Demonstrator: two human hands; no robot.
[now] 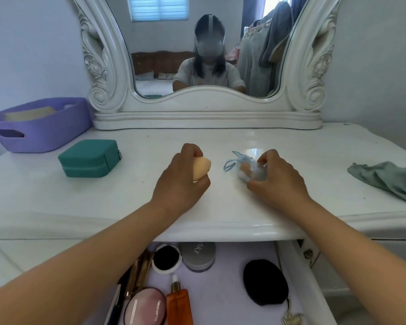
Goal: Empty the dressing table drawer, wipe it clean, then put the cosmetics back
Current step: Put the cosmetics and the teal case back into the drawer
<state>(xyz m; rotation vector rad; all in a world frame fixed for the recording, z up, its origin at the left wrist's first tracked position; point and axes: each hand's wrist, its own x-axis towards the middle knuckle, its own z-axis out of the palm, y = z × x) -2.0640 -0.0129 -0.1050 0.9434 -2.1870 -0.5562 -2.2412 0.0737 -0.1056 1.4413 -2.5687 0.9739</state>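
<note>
Near the middle of the table (220, 207), the left hand (183, 181) curled round a peach sponge (202, 168), its pointed end sticking out between thumb and fingers. Just beside it, the right hand (277, 177) pinched a small blue pouch (251, 171) against the tabletop, its strings (230, 164) trailing toward the sponge. Below the front edge the drawer (220, 289) stood open, holding a compact (145, 306), an orange bottle (179, 303), a jar (198, 255) and a black puff (265, 281). A green cloth (384, 179) lay at the right edge.
</note>
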